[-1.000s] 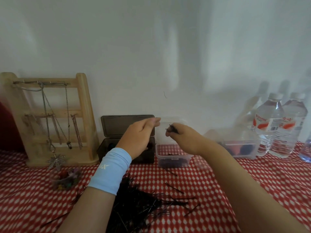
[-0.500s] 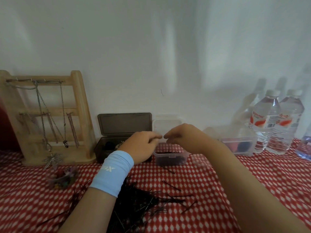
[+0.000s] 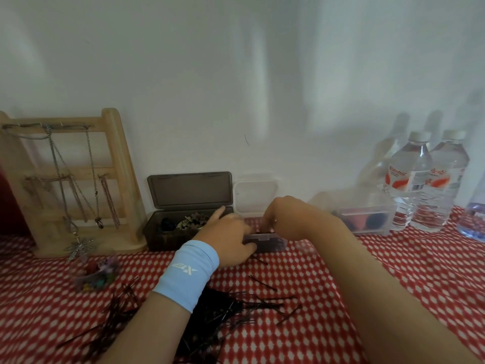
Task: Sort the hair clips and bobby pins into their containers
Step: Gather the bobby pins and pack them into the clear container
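Both left hand (image 3: 228, 239), right hand (image 3: 287, 214) above checked cloth (image 3: 409, 261), white wall (image 3: 236, 74); fingers' (image 3: 220, 212) grip unclear

One wide-angle head-worn view looks forward and slightly down, close over the red-and-white checked cloth-covered worktop (image 3: 409, 261), squarely facing the plain white wall (image 3: 236, 74) behind it.

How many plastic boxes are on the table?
3: a dark box with its lid up beside the wooden stand, a small clear box in the middle, and a larger clear box left of the water bottles. Others may lie out of view.
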Demonstrator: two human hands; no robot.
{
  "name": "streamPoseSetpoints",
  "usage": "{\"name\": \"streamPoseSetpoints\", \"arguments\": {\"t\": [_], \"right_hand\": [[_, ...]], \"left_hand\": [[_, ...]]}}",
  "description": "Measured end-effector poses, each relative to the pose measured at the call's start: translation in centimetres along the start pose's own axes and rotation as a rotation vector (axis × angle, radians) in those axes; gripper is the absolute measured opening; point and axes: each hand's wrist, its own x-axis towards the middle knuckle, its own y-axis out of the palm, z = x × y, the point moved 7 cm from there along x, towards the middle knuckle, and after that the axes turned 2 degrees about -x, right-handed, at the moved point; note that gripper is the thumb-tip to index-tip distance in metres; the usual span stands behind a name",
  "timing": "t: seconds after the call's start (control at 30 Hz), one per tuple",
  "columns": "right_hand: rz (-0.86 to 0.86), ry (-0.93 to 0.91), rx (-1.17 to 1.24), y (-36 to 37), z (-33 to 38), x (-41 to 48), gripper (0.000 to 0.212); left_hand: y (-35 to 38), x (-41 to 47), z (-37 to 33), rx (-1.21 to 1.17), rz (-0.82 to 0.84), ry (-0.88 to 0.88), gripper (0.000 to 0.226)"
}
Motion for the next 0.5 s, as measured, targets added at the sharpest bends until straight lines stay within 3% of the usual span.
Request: {"name": "streamPoseSetpoints", "arguments": {"t": [0.1,0.23,0.3,0.5], "right_hand": [[0.008,0.014,-0.007,-0.1,0.0,-0.2,0.029],[-0.083,-0.022,0.124,-2.6,1.9,-1.2,0.032],[-0.051,-0.028,0.139,-3.0,3.0,-1.7,0.027],[0.157,-0.089,-0.026,-1.3,6.0,-3.9,0.020]], "left_hand": [[-0.3,-0.1,-0.2,0.031,-0.009,0.005,0.031],[-3.4,-1.3,-0.2,-0.196,-0.159,0.008,0.028],[-4.5,-2.4,0.2,-0.280,-0.200,-0.026,0.024],[-3.5,-6.0,1.2,-0.304,0.031,-0.135,0.018]]}}
